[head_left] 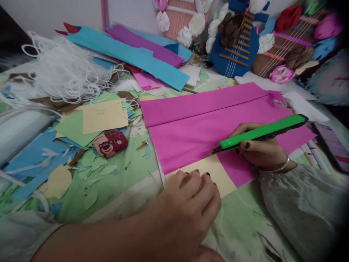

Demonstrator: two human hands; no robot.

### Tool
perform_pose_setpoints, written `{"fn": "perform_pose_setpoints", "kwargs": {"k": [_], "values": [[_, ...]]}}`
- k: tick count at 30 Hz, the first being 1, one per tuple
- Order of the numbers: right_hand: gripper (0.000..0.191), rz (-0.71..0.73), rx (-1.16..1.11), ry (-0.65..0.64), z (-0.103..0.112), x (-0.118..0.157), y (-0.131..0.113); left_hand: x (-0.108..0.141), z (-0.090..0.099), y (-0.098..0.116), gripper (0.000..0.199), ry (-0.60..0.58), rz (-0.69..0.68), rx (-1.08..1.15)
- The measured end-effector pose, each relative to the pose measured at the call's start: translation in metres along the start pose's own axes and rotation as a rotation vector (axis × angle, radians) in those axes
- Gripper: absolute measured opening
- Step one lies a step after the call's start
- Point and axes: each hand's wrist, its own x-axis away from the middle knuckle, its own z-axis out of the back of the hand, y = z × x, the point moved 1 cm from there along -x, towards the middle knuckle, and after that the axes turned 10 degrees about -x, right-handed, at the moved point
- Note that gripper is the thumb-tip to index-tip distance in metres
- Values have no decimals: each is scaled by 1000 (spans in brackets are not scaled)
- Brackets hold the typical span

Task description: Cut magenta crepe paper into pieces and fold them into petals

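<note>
My left hand (195,198) lies on a pale yellow card (227,178), its fingertips bent slightly and touching the card's surface. Under the card is a large sheet of bright pink paper (191,142) with a folded strip along its far side. Held like a pen in my right hand (264,151) is a long green tool (253,133) with black along its lower side. Its dark pointed tip is over the pink sheet, close to the card's far edge; whether it touches cannot be made out.
Tangled white cord (68,72) is heaped at the back left beside folded blue paper (131,54). Paper scraps and a maroon bear-printed case (110,143) lie to the left. A blue paper lute (237,47) stands behind, and a phone-like object (331,142) lies at right.
</note>
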Motion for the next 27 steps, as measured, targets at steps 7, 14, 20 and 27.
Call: {"fn": "perform_pose_setpoints", "kwargs": {"k": [7, 14, 20, 27], "values": [[27, -177, -213, 66, 9, 15, -8, -10, -3, -5, 90, -41, 82, 61], [33, -131, -206, 78, -1, 14, -3, -16, -2, -4, 89, -69, 35, -56], [13, -58, -25, 97, -9, 16, 5, -30, -4, 7, 73, -38, -46, -301], [19, -7, 220, -116, -2, 19, -4, -31, -17, 13, 38, 130, -46, -389]]}}
